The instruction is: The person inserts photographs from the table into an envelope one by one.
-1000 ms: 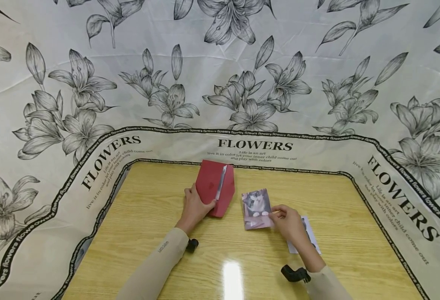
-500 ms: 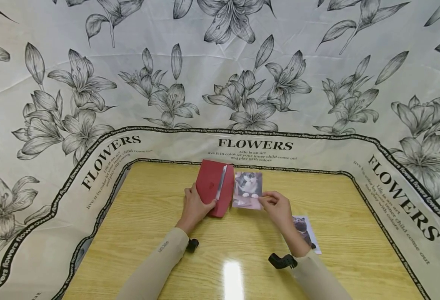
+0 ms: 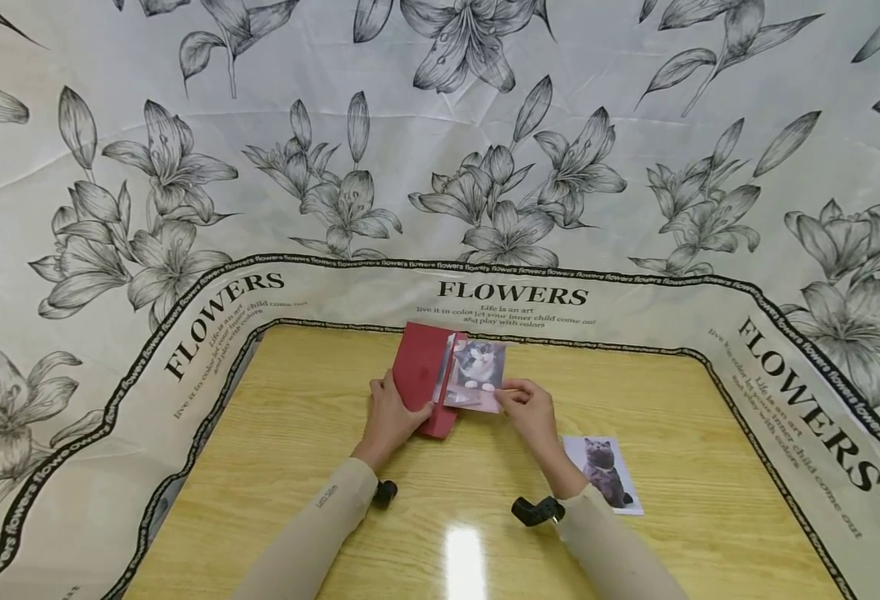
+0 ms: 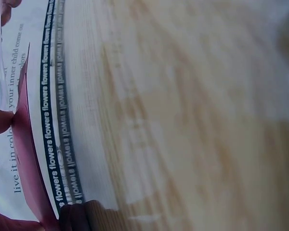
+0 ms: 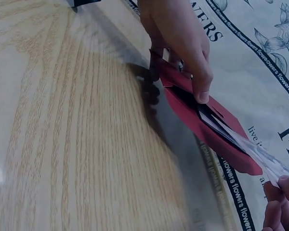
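Leftward motion since the earlier frames brings the right hand point(image 3: 533, 417) and its cat card point(image 3: 479, 375) over the flap of the red envelope point(image 3: 417, 368); the left hand point(image 3: 393, 425) keeps almost the same place. Nearest, two pale sleeves point(image 3: 308, 521) reach in over the wooden table point(image 3: 710, 417). Beyond the right sleeve lies a second card point(image 3: 603, 475), showing a dark cat, flat and untouched. Farther on, the right fingers pinch the cat card by its right edge, while the left fingers grip the envelope, the thumb at its open mouth point(image 5: 184, 97). Envelope and card stand near the table's far edge; the right-wrist view shows the envelope raised and its mouth parted. Whether the card's leading edge is already inside cannot be told. Farthest, flower-printed cloth point(image 3: 515, 287) backs the table. The step in hand is probably insertion; the next move seems to call for keeping the mouth spread, aligning the card and sliding it in without catching a corner.
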Motion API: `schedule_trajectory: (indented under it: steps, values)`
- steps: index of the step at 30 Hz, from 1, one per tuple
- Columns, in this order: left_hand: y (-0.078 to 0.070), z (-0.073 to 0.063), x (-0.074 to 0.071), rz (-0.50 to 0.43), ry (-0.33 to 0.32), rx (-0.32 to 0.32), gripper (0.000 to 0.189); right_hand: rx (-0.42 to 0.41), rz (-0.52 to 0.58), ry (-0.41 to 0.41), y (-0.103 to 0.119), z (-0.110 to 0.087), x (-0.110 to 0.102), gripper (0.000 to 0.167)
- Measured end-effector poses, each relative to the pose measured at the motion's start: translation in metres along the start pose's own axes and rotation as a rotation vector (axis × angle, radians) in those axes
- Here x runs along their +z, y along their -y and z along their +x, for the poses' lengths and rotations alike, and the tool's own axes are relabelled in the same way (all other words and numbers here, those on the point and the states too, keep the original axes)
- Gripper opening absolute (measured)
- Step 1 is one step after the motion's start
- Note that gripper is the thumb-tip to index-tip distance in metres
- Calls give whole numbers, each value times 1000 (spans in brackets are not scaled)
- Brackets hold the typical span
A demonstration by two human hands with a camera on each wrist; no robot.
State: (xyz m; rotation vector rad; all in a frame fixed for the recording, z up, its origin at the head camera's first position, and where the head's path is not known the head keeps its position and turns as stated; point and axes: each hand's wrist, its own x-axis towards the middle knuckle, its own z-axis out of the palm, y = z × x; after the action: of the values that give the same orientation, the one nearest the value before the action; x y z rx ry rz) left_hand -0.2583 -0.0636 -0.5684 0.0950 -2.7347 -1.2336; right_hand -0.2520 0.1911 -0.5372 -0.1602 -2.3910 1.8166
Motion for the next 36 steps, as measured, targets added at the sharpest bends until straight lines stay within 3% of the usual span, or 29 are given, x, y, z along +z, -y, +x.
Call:
schedule_trajectory:
  steps: [15,31,36]
  values:
    - [0,-1,0,4,0,-6,106,-14,-2,-1,-9,9,25,21]
    - [-1,-1,-1,17,5,-2,105,26,28,12,-12,4,38,26]
    - [-1,0,-1,13,7,-1,104,7,47,50,-7,5,42,28]
